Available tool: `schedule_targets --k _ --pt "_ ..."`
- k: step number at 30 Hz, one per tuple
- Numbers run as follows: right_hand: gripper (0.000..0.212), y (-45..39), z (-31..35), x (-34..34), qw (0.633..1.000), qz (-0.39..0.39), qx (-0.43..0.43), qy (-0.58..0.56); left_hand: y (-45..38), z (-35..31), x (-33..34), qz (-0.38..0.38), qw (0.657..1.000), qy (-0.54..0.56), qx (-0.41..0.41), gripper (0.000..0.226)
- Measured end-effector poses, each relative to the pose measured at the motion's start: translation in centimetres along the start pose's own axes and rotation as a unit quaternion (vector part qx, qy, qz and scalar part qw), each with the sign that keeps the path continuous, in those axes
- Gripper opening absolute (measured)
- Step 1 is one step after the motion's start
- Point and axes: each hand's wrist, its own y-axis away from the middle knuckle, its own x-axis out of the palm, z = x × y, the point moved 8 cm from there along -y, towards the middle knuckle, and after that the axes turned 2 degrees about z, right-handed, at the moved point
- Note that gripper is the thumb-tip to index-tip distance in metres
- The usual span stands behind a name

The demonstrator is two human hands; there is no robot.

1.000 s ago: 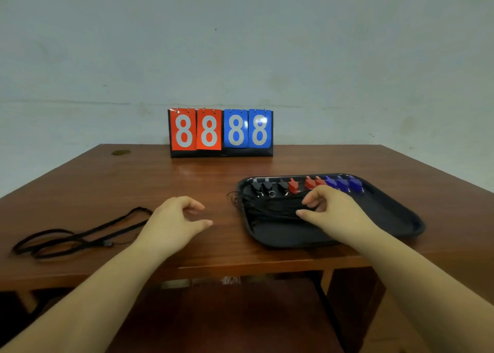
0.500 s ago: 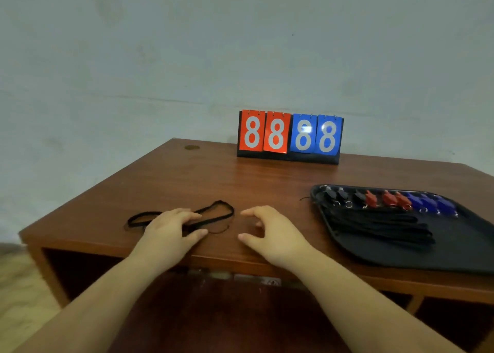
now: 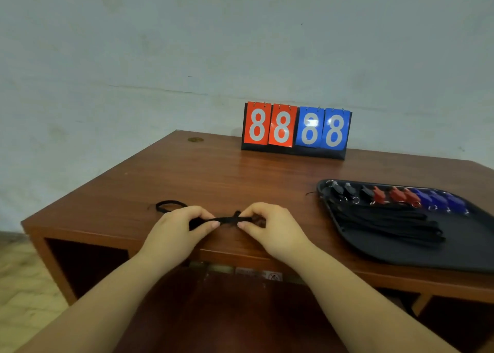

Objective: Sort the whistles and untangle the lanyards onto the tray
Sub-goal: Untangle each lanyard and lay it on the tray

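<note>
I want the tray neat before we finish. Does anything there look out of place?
One thing: a thin black strand pokes over the tray rim at its far left corner onto the table. Otherwise the whistles sit in a colour-grouped row, with lanyards bundled in front of them.

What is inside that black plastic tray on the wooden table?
The black plastic tray holds a row of whistles along its far edge: black whistles, red whistles, blue whistles. Straightened black lanyards lie beside them, hiding the tray floor underneath.
</note>
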Motion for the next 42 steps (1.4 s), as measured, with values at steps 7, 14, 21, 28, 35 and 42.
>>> schedule_targets --k 7,14,21,28,35,42 --pt "0.008 5.4 -1.9 -3.7 0.954 -0.045 0.041 -0.294 1.7 -4.8 2.0 0.049 0.97 0.238 -0.008 0.007" --pt "0.012 12.5 -4.2 -6.8 0.94 -0.092 0.073 -0.321 5.8 -9.9 6.3 0.151 0.906 0.394 -0.027 0.007" --pt "0.014 16.9 -6.8 -4.4 0.937 -0.074 0.131 -0.314 9.2 -9.5 9.9 0.205 0.88 0.421 -0.08 0.017" --pt "0.016 18.2 -9.1 -1.9 0.93 -0.068 0.159 -0.324 11.2 -6.7 11.9 0.142 0.883 0.434 -0.109 0.028" --pt "0.022 18.2 -9.5 -1.5 0.951 -0.08 0.157 -0.252 11.1 -5.7 12.4 0.107 0.916 0.378 -0.084 0.012" --pt "0.028 18.3 -10.1 -2.3 0.955 -0.128 0.161 -0.214 10.9 -6.4 12.3 0.086 0.937 0.337 -0.029 0.005"
